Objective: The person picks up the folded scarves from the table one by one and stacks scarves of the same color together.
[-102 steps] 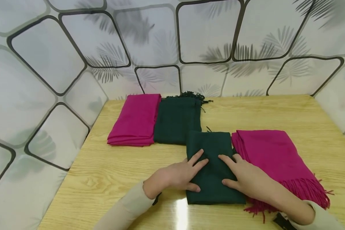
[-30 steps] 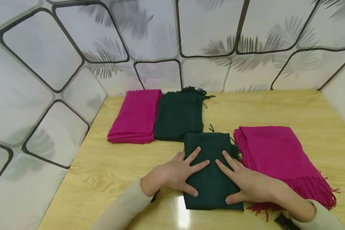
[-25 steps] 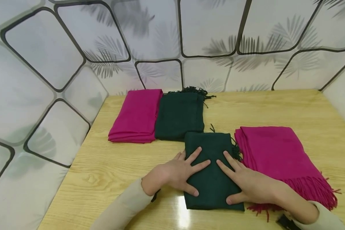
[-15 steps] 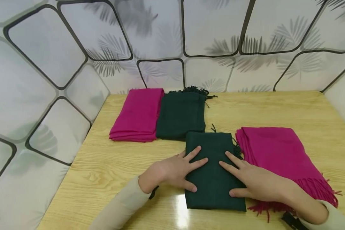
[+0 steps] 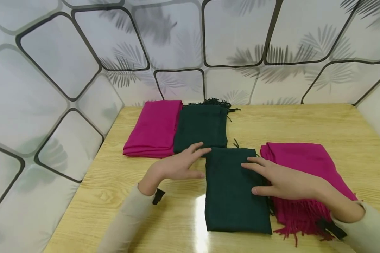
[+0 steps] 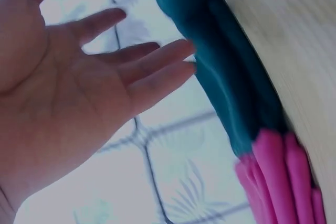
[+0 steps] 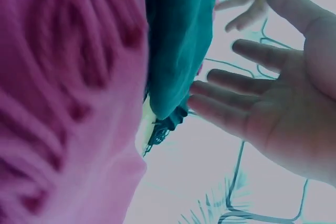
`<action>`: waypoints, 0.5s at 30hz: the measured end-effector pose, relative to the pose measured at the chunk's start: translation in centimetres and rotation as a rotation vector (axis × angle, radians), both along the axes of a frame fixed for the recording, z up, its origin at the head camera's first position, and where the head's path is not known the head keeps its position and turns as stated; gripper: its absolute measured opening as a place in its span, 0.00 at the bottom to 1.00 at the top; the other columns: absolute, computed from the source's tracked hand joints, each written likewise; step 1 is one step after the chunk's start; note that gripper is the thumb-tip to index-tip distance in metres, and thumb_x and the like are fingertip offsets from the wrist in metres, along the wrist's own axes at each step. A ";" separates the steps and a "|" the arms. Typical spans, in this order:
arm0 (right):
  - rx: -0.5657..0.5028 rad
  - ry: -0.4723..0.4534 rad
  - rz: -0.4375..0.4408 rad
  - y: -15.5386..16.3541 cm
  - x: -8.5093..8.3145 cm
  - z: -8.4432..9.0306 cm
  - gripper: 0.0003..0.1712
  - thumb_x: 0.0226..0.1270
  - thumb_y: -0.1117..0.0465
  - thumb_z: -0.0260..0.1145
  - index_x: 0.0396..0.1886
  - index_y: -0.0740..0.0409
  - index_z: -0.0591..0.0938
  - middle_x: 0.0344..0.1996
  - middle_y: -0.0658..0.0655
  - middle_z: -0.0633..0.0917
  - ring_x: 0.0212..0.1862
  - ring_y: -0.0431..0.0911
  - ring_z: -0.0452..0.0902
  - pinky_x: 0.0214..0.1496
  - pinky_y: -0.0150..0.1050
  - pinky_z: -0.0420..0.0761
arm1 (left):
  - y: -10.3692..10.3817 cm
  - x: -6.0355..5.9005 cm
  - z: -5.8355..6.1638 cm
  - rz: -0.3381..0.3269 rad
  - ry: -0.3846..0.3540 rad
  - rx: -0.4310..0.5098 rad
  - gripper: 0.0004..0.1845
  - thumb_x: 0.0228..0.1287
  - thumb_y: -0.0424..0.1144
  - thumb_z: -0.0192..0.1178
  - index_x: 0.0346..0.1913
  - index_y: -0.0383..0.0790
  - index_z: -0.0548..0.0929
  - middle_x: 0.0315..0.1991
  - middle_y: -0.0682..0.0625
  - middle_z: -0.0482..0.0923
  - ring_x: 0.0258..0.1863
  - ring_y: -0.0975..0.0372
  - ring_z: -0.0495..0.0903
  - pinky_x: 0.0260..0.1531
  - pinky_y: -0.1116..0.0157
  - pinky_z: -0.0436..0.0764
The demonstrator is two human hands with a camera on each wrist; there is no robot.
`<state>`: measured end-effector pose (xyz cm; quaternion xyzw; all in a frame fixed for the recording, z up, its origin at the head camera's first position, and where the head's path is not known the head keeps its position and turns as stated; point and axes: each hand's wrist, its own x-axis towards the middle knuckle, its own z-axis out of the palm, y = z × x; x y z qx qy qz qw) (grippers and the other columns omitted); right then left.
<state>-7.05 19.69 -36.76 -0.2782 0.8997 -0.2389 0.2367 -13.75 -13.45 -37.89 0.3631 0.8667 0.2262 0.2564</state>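
Observation:
A dark green scarf (image 5: 232, 196), folded into a flat rectangle, lies near the front middle of the table. My left hand (image 5: 178, 163) is raised off its left edge, fingers extended and holding nothing; in the left wrist view the palm (image 6: 68, 82) faces the camera with fingers spread. Over the scarf's right side hovers my right hand (image 5: 285, 179), fingers straight, nothing held. A magenta scarf (image 5: 304, 165) with fringe lies to the right, partly hidden beneath my right hand and forearm. In the right wrist view, the right palm (image 7: 294, 114) shows bare.
At the back left, a folded magenta scarf (image 5: 155, 126) lies beside another folded dark green scarf (image 5: 202, 124) with fringe at its far edge. That green scarf touches or nearly touches the front one's top edge. A patterned cloth (image 5: 234, 31) lines the wooden table's (image 5: 320, 123) back and sides.
Both hands, earlier spread flat on the front green scarf, have lifted off it. My left hand has moved up and left, the right hand up. The scarves stay where they were.

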 end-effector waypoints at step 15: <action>-0.348 -0.109 -0.246 -4.2 -9.8 -1.5 0.44 0.74 0.52 0.62 0.79 0.62 0.51 0.73 0.75 0.57 0.68 0.70 0.64 0.63 0.63 0.71 | -1.7 -7.8 -0.7 0.456 -0.119 0.096 0.43 0.67 0.45 0.62 0.77 0.39 0.51 0.76 0.39 0.52 0.74 0.48 0.52 0.69 0.46 0.62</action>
